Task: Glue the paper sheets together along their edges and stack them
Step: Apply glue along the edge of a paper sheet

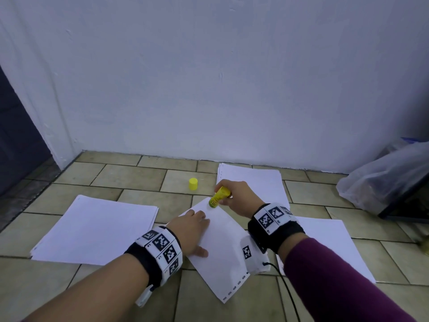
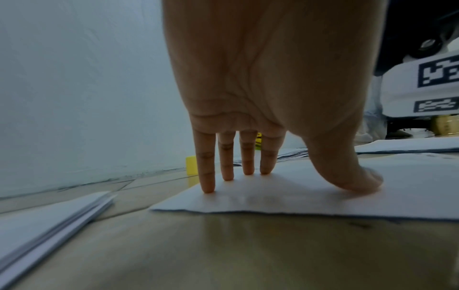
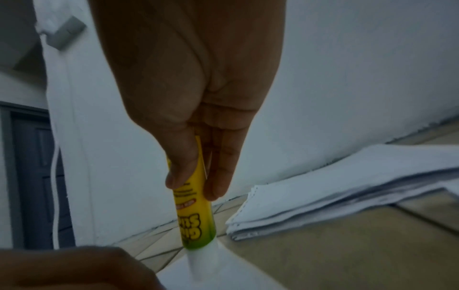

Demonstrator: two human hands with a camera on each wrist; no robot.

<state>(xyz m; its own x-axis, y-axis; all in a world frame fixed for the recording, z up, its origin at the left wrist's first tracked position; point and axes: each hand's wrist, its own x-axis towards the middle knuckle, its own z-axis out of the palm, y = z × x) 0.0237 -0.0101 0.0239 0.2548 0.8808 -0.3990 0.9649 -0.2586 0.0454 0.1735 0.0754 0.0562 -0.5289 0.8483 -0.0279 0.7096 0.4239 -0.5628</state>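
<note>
In the head view the right hand (image 1: 234, 196) covers the upper end of the yellow glue stick (image 1: 219, 196), and its wristband hides part of the paper sheet (image 1: 222, 247) at lower centre. The tip's contact is hard to judge there; the right wrist view shows the white glue tip pressed onto the sheet's far corner, with thumb and fingers (image 3: 221, 166) wrapped round the tube. That view also shows the label, upside down and blurred, which seems to read "Glue Stick"; the smaller print is illegible. The left hand (image 1: 192, 231) lies flat on the sheet, and the left wrist view shows its straight fingertips (image 2: 207, 184) and thumb pressing the paper to the tiled floor (image 1: 130, 177). A yellow cap (image 1: 193, 184) stands at centre, half hidden by fingers in the left wrist view. Paper stacks lie at left (image 1: 97, 228), behind the right hand (image 1: 253, 180) and at right (image 1: 329, 242). A plastic bag (image 1: 383, 177) is cut off at the right edge.
</note>
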